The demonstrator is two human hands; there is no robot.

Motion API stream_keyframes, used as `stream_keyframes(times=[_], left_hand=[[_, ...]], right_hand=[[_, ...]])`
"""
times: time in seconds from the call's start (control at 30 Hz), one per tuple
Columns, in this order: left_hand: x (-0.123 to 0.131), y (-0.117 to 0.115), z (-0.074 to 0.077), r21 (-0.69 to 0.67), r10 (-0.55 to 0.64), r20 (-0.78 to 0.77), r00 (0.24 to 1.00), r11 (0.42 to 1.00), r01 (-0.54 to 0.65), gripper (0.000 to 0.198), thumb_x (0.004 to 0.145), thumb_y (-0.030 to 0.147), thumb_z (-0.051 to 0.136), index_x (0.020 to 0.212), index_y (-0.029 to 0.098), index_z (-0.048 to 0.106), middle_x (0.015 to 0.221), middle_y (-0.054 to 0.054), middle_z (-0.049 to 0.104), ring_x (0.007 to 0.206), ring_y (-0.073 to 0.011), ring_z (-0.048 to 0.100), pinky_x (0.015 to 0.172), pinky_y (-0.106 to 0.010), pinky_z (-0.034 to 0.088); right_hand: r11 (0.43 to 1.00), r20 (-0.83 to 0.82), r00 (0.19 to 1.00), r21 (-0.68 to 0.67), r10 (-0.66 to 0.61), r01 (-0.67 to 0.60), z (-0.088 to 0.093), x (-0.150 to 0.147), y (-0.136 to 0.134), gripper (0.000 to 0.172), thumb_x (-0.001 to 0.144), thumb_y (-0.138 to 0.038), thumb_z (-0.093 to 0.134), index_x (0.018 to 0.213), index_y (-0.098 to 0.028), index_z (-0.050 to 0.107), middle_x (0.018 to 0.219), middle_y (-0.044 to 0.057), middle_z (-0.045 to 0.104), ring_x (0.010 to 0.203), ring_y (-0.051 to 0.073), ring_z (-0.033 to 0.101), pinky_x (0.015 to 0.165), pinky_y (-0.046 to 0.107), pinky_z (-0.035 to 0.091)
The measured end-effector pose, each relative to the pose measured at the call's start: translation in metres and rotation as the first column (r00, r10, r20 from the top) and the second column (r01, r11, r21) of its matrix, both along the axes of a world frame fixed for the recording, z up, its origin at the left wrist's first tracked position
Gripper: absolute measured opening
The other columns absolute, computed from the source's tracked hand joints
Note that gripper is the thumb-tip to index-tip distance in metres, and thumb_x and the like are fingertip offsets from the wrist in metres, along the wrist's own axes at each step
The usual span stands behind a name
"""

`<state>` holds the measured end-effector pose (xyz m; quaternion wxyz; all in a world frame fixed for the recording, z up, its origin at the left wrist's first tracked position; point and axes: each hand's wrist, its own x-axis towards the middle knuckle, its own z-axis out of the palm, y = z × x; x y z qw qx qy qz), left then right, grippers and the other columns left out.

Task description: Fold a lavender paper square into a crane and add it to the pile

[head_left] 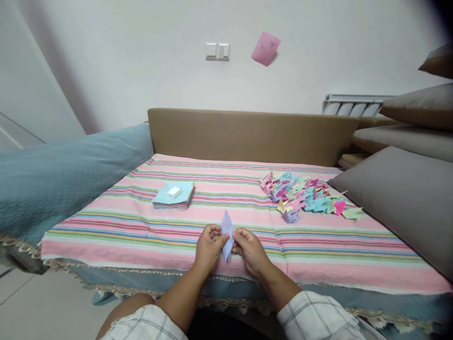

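A folded lavender paper [227,226], long and diamond-shaped with pointed ends, is held upright above the striped cloth. My left hand [209,246] pinches its left edge between thumb and fingers. On the opposite edge, my right hand [249,248] grips the paper with thumb and index finger, the other fingers curled. Farther back to the left lies a stack of square paper [171,203] with a light blue sheet on top and a small white object [174,192] on it. Many folded paper pieces [307,196] in mixed colours are heaped to the right.
The striped cloth [116,226] covers the seat. Behind it stands a brown backrest [247,137]. Grey cushions [406,189] are piled at the right, and a blue-covered armrest [78,165] is at the left. A pink note [266,48] and switches [217,51] are on the wall.
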<state>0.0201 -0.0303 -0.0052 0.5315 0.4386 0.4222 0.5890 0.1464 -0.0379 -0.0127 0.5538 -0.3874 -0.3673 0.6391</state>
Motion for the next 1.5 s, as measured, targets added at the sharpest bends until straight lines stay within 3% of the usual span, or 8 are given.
stream_keyframes(times=[0.3,0.4,0.5,0.6,0.73,0.9,1.2,1.5], left_hand=[[-0.009,0.011,-0.001,0.016,-0.022,-0.361,0.932,0.999,0.030,0.022,0.060,0.028,0.071,0.076,0.017,0.062,0.054,0.005,0.055,0.052,-0.0105,0.052,0.053,-0.021,0.040],[-0.014,0.017,0.002,0.026,-0.046,-0.466,0.884,0.997,0.066,0.015,0.061,0.021,0.067,0.076,0.018,0.066,0.057,0.003,0.059,0.056,-0.0129,0.054,0.057,-0.023,0.041],[-0.017,0.023,0.006,0.098,-0.063,-0.685,0.726,0.979,0.178,0.017,0.065,0.014,0.062,0.079,0.021,0.069,0.069,0.001,0.066,0.068,-0.0167,0.058,0.066,-0.026,0.042],[-0.016,0.027,0.009,0.145,-0.069,-0.837,0.543,0.928,0.342,0.023,0.070,0.009,0.057,0.082,0.024,0.070,0.084,-0.002,0.070,0.083,-0.0196,0.060,0.078,-0.029,0.042],[-0.013,0.028,0.007,0.193,-0.002,-0.900,0.436,0.895,0.403,0.018,0.075,0.011,0.056,0.080,0.020,0.070,0.092,-0.007,0.067,0.090,-0.0221,0.056,0.084,-0.032,0.039],[-0.013,0.022,0.003,0.216,0.104,-0.960,0.259,0.865,0.453,0.021,0.082,0.015,0.050,0.085,0.020,0.070,0.087,-0.008,0.065,0.087,-0.0216,0.054,0.082,-0.033,0.039],[-0.018,0.012,0.009,0.184,0.085,-0.957,0.277,0.918,0.353,0.015,0.082,0.021,0.050,0.093,0.021,0.060,0.085,-0.006,0.065,0.082,-0.0211,0.057,0.070,-0.028,0.037],[-0.007,0.023,0.009,0.106,0.069,-0.978,0.195,0.977,0.187,0.026,0.085,0.024,0.046,0.108,0.020,0.058,0.089,-0.008,0.069,0.083,-0.0227,0.060,0.067,-0.028,0.037]], right_hand=[[0.982,0.376,0.925,0.189,-0.048,-0.026,-0.001,0.009,0.007,0.054,0.072,-0.040,0.063,0.119,-0.023,0.044,0.059,-0.008,0.053,0.048,0.010,0.051,0.049,0.022,0.040],[0.945,0.692,0.708,0.307,-0.141,-0.112,0.000,0.016,0.008,0.040,0.077,-0.031,0.056,0.116,-0.024,0.053,0.066,-0.004,0.058,0.059,0.013,0.054,0.058,0.025,0.040],[0.939,0.886,0.429,0.281,-0.174,-0.198,0.004,0.019,0.006,0.025,0.079,-0.028,0.053,0.101,-0.023,0.064,0.074,0.000,0.064,0.067,0.016,0.058,0.061,0.026,0.037],[0.954,0.960,0.216,0.223,-0.179,-0.200,0.010,0.017,0.004,0.024,0.082,-0.030,0.052,0.101,-0.024,0.065,0.077,0.002,0.068,0.071,0.018,0.060,0.062,0.026,0.035],[0.944,0.970,0.054,0.241,-0.235,-0.223,0.012,0.015,0.005,0.021,0.083,-0.031,0.053,0.096,-0.025,0.069,0.086,0.005,0.068,0.083,0.020,0.058,0.067,0.027,0.036],[0.860,0.927,0.081,0.370,-0.366,-0.351,0.007,0.023,0.012,0.013,0.081,-0.028,0.060,0.088,-0.024,0.070,0.101,0.006,0.064,0.098,0.021,0.051,0.084,0.031,0.034],[0.834,0.932,0.157,0.363,-0.327,-0.415,0.008,0.032,0.019,0.008,0.084,-0.024,0.058,0.088,-0.025,0.065,0.092,0.000,0.068,0.092,0.017,0.054,0.083,0.032,0.028],[0.811,0.934,0.072,0.342,-0.351,-0.474,0.006,0.032,0.022,0.007,0.085,-0.025,0.058,0.087,-0.023,0.065,0.094,0.001,0.067,0.093,0.018,0.053,0.082,0.032,0.028]])
